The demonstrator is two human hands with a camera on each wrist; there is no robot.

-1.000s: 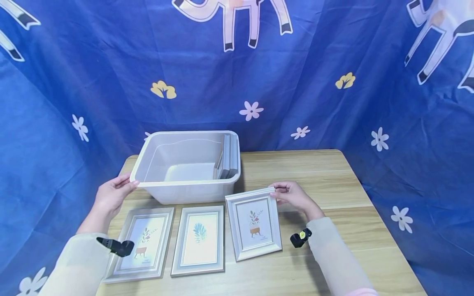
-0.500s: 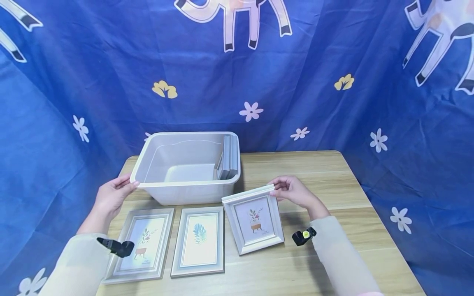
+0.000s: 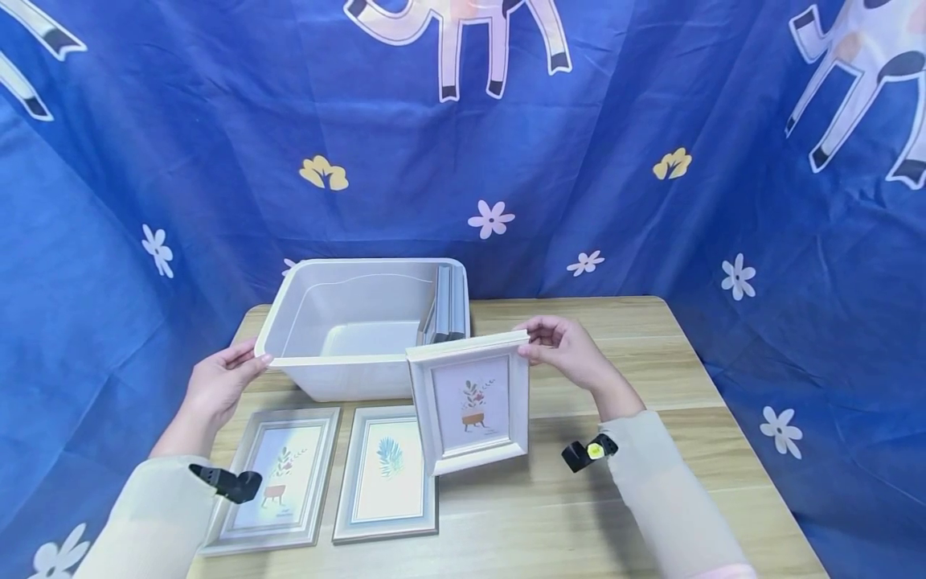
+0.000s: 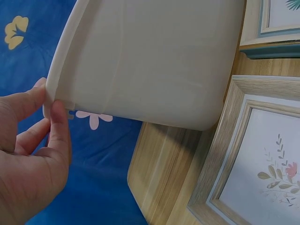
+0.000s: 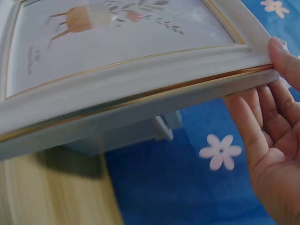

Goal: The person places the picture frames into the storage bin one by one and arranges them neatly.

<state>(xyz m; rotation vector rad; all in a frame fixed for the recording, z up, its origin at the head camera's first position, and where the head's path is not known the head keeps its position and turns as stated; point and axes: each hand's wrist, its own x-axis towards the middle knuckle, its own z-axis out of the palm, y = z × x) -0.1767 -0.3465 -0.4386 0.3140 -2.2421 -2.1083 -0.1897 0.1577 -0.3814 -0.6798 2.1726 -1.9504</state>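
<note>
My right hand [image 3: 567, 354] pinches the upper right corner of a white picture frame [image 3: 473, 466] with a potted-plant print. The frame is held upright and slightly tilted, overlapping the front of a white plastic bin [image 3: 347, 378] in the head view. In the right wrist view the thumb lies on the face of the picture frame [image 5: 154, 77] and the fingers are behind it. My left hand [image 3: 220, 384] pinches the bin's front left corner; the left wrist view shows thumb and fingers on either side of the bin's rim [image 4: 58, 61]. Several grey frames [image 3: 450, 301] stand on edge along the bin's right wall.
Two more picture frames lie face up before the bin: a wood-toned plant frame [image 3: 318, 490] at left and a pale blue-edged leaf frame [image 3: 387, 531] beside it. The wooden table [image 3: 651, 482] meets a blue patterned cloth [image 3: 579, 161] behind and at the sides.
My right hand has lifted the white picture frame up and leftward, toward the bin, and it now overlaps the leaf frame's corner in the head view. My left hand stays on the bin's corner.
</note>
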